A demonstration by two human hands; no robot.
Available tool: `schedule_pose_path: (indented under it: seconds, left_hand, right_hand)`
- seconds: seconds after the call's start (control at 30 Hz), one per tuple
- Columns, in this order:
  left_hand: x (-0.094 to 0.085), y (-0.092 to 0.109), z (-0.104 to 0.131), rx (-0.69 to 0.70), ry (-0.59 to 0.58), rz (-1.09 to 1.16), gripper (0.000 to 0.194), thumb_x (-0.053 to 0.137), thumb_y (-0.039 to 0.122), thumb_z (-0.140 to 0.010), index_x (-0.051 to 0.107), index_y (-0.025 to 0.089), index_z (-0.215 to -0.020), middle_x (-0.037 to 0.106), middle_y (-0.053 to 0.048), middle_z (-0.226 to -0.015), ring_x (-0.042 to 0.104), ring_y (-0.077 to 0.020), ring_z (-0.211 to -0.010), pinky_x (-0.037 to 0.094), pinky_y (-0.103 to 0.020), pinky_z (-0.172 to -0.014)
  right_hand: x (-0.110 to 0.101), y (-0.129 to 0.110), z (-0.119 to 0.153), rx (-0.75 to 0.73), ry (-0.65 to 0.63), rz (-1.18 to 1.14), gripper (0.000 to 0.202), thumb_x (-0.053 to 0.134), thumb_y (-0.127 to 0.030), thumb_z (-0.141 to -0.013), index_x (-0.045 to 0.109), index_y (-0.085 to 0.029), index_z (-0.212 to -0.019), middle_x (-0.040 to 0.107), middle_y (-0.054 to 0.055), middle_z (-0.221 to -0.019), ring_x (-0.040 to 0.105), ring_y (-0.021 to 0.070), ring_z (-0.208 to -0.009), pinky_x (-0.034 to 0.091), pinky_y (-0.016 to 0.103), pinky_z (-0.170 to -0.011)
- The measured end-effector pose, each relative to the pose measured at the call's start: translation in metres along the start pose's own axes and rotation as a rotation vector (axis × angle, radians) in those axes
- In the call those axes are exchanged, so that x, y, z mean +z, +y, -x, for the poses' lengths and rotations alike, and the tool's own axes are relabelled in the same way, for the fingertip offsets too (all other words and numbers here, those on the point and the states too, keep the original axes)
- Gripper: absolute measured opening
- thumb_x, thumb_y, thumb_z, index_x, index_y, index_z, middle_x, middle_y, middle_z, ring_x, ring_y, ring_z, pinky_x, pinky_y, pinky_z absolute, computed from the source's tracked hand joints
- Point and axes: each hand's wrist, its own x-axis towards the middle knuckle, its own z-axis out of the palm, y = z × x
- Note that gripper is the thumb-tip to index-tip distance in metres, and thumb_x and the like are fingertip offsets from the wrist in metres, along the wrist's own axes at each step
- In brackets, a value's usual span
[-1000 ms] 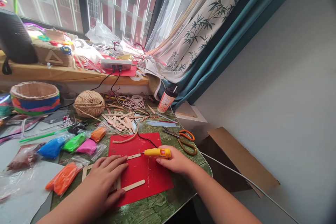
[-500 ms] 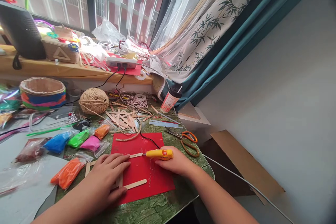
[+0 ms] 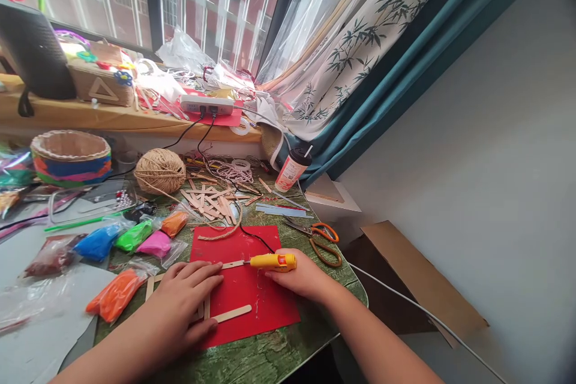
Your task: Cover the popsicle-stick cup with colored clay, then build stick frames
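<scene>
My right hand [image 3: 299, 276] is wrapped round a yellow hot glue gun [image 3: 272, 261] lying level, its nozzle pointing left. The nozzle tip meets the right end of a wooden craft stick [image 3: 234, 264]. My left hand [image 3: 191, 294] lies over joined craft sticks with its fingers stretched out, fingertips on the upper stick and thumb by a lower craft stick [image 3: 233, 314]. Part of the stick frame shows left of this hand; the rest is hidden under it. Beneath the sticks is a red sheet [image 3: 265, 306] with strands of glue on it.
Scissors [image 3: 324, 244] lie right of the sheet, near the table edge. Behind are loose craft sticks [image 3: 209, 203], a twine ball [image 3: 160, 171] and a lidded cup [image 3: 292, 170]. Bagged clay, including an orange bag [image 3: 117, 295], lies leftward. The glue gun's black cord runs toward a power strip [image 3: 207, 104].
</scene>
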Motion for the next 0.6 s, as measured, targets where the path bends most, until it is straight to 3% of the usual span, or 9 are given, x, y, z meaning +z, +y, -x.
schedule_pose_path:
  seconds: [0.4, 0.6]
  left_hand:
    - [-0.021, 0.013, -0.003, -0.047, -0.124, -0.023, 0.062, 0.067, 0.042, -0.091, 0.065, 0.029, -0.151, 0.053, -0.008, -0.166, 0.052, -0.0405, -0.151, 0.040, -0.068, -0.122]
    - [-0.014, 0.008, -0.002, -0.018, -0.064, -0.033, 0.059, 0.068, 0.041, -0.091, 0.066, 0.030, -0.149, 0.055, -0.007, -0.165, 0.054, -0.0404, -0.149, 0.040, -0.068, -0.120]
  right_hand:
    - [0.000, -0.001, -0.002, -0.001, -0.002, -0.037, 0.018, 0.084, -0.031, -0.078, 0.080, -0.022, -0.092, 0.080, 0.002, -0.087, 0.069, 0.0208, -0.075, 0.048, 0.030, -0.066]
    - [-0.009, 0.005, 0.008, -0.037, -0.022, -0.210, 0.035, 0.089, -0.040, -0.074, 0.073, -0.023, -0.100, 0.077, 0.001, -0.091, 0.067, 0.0199, -0.078, 0.051, 0.030, -0.071]
